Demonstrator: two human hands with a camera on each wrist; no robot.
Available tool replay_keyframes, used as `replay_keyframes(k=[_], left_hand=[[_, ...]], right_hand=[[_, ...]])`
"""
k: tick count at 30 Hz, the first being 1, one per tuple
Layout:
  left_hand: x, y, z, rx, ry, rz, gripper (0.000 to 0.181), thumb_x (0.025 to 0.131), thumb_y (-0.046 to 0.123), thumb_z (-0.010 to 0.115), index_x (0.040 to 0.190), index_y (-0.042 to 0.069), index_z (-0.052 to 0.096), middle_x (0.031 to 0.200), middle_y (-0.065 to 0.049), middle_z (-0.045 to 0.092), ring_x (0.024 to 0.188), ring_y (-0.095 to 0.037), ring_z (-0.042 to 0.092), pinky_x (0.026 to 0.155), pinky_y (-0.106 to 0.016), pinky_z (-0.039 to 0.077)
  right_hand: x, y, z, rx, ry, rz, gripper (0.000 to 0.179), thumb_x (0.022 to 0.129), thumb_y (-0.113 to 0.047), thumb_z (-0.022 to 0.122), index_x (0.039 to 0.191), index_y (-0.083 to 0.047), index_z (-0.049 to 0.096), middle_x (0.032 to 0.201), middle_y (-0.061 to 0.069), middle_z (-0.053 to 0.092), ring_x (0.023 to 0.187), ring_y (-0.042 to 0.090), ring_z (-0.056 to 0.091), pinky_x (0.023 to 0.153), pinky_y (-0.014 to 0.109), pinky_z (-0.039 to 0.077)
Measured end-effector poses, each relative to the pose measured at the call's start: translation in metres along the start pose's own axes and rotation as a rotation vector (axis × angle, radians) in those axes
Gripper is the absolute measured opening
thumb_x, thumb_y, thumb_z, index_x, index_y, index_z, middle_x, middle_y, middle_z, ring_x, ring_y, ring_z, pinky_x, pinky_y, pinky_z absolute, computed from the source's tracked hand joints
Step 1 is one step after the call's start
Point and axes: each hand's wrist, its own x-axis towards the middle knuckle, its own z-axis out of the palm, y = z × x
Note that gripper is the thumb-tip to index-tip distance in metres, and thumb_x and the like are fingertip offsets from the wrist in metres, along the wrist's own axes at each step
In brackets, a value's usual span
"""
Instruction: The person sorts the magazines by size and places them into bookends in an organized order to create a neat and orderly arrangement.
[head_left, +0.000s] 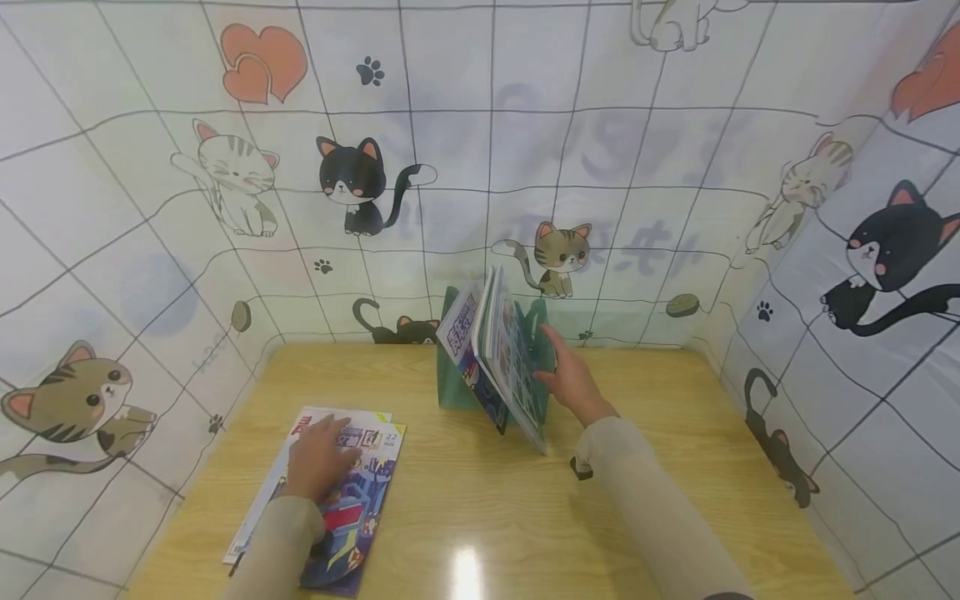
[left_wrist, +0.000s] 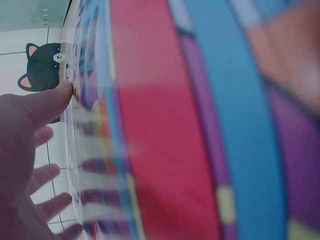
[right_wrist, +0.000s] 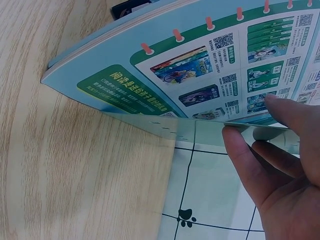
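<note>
My left hand [head_left: 321, 460] lies with loose fingers over a colourful magazine [head_left: 375, 492], which overlaps another magazine [head_left: 258, 500] on the table. In the left wrist view, the thumb [left_wrist: 52, 100] meets the glossy cover and the other fingers are spread. A translucent green bookend [head_left: 452, 387] holds several upright magazines [head_left: 513, 362], which lean left and jut toward me. Another magazine [head_left: 459, 329] tilts beside them. My right hand [head_left: 576, 385] pinches the bookend's right panel, thumb on the magazine side and fingers behind it, as the right wrist view shows.
The wooden table [head_left: 450, 492] ends at a white tiled-pattern wall sheet [head_left: 450, 200] printed with cartoon cats, close behind the bookend. Similar sheets rise at the left and right. A small dark object [head_left: 581, 468] shows beside the right wrist.
</note>
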Motion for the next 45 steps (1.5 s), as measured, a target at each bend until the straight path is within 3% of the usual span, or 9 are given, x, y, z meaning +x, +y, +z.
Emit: replay_keyframes(k=[7,12,24,32,35,40,45], left_hand=[[-0.006,-0.003,-0.007,0.033,-0.036,-0.033,0.082,0.08,0.044,0.075,0.146,0.007,0.042,0.151,-0.025,0.03,0.137,-0.051,0.019,0.105,-0.07,0.014],[-0.01,-0.002,-0.009,0.03,-0.064,-0.05,0.092,0.078,0.05,0.075,0.149,0.007,0.035,0.155,-0.025,0.023,0.139,-0.052,0.012,0.107,-0.069,0.009],[-0.007,0.006,-0.017,0.018,-0.066,-0.065,0.095,0.077,0.048,0.079,0.15,0.008,0.034,0.154,-0.029,0.018,0.135,-0.057,0.017,0.1,-0.075,0.014],[-0.005,-0.008,-0.015,-0.012,-0.022,-0.027,0.091,0.071,0.043,0.084,0.143,0.004,0.045,0.147,-0.034,0.027,0.127,-0.061,0.026,0.095,-0.076,0.022],[-0.003,-0.011,-0.015,-0.002,-0.026,-0.026,0.092,0.07,0.046,0.084,0.142,0.003,0.046,0.147,-0.034,0.027,0.125,-0.061,0.028,0.096,-0.075,0.024],[-0.006,-0.01,-0.018,0.005,-0.024,-0.037,0.091,0.068,0.045,0.085,0.139,0.001,0.049,0.141,-0.034,0.036,0.117,-0.057,0.037,0.094,-0.069,0.031],[-0.009,-0.009,-0.019,-0.024,-0.023,-0.049,0.084,0.068,0.04,0.086,0.136,0.003,0.054,0.131,-0.031,0.046,0.109,-0.052,0.041,0.089,-0.065,0.037]], right_hand=[[0.0,0.0,-0.001,-0.001,-0.003,0.003,0.093,0.083,-0.008,0.077,0.155,-0.025,0.02,0.155,0.013,0.032,0.119,0.042,0.053,0.094,0.057,0.044],[-0.001,0.0,0.0,-0.013,-0.004,0.004,0.093,0.083,-0.008,0.077,0.155,-0.024,0.02,0.148,0.017,0.041,0.105,0.041,0.06,0.089,0.055,0.048],[0.001,-0.001,-0.001,-0.006,-0.017,0.025,0.092,0.084,-0.008,0.077,0.155,-0.023,0.02,0.152,0.016,0.036,0.111,0.041,0.058,0.092,0.055,0.047],[0.002,0.0,0.001,-0.023,-0.016,0.026,0.092,0.084,-0.009,0.076,0.155,-0.024,0.02,0.155,0.015,0.031,0.122,0.043,0.05,0.098,0.056,0.042],[0.002,0.0,0.001,-0.024,-0.009,0.027,0.092,0.084,-0.008,0.077,0.155,-0.025,0.021,0.154,0.015,0.033,0.118,0.042,0.054,0.095,0.056,0.044],[0.002,-0.001,0.002,-0.03,-0.004,0.028,0.092,0.083,-0.008,0.077,0.154,-0.026,0.021,0.152,0.016,0.037,0.108,0.04,0.06,0.09,0.054,0.048],[0.002,-0.001,0.002,-0.033,-0.014,0.04,0.093,0.085,-0.009,0.076,0.155,-0.029,0.018,0.154,0.016,0.033,0.118,0.042,0.053,0.094,0.055,0.045]])
